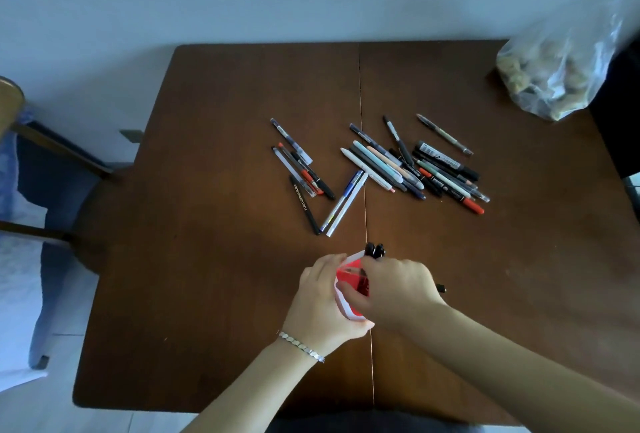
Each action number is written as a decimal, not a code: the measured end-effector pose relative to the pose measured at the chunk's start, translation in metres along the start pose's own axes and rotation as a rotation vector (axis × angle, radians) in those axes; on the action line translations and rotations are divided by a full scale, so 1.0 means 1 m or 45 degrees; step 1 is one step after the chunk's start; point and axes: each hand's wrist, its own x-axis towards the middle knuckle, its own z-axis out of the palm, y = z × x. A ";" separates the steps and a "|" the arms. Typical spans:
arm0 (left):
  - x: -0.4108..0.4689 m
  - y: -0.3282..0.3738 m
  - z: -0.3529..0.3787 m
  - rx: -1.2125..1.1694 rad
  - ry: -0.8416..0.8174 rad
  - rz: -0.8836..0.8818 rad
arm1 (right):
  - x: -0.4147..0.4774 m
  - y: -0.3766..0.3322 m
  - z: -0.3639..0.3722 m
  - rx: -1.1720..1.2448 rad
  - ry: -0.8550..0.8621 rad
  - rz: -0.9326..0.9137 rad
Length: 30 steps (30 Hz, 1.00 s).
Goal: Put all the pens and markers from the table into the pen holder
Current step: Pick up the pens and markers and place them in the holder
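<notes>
A red and white pen holder [346, 288] stands near the table's front middle. My left hand [318, 304] is wrapped around its left side. My right hand [398, 288] is over its mouth, closed on a few black pens [374, 250] whose caps stick out above my fingers; another dark tip shows at the right of that hand. Farther back lie two loose groups: a left cluster of pens [304, 172] with a blue and a white pen [344, 204] beside it, and a bigger right pile of pens and markers [426, 169].
The brown wooden table [225, 276] has a seam down its middle. A clear plastic bag [561, 68] with lumpy contents sits at the back right corner. A chair with a blue seat [45, 169] stands to the left of the table.
</notes>
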 end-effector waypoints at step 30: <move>0.034 0.011 -0.021 -0.257 -0.315 -0.154 | -0.011 0.078 0.028 1.256 0.194 -0.121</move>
